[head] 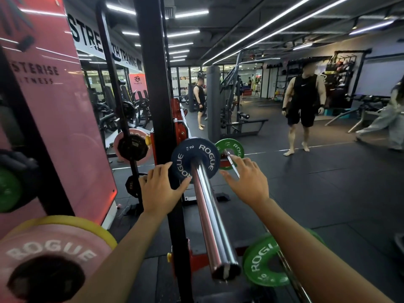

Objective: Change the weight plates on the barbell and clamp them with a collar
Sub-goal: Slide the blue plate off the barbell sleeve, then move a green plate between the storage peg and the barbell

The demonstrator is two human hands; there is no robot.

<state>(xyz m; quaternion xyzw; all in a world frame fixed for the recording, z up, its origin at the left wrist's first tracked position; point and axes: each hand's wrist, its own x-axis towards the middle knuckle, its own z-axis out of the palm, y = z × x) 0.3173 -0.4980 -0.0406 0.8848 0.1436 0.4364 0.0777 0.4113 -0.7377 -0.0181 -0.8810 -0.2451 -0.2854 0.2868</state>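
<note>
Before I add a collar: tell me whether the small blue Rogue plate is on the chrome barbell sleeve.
On: the chrome barbell sleeve runs through the blue Rogue plate; no collar shows.

A small dark blue weight plate (195, 159) with white "ROGUE" lettering and a "2 KG" mark sat on the chrome barbell sleeve (209, 217), pushed far along it toward the black rack upright. It stood upright, face toward the camera. The sleeve ran from the plate toward the viewer, bare and shiny, ending in a round cap. A green "ROGUE" plate (265, 260) sat on a thinner bar, just right of the sleeve's end.
</note>
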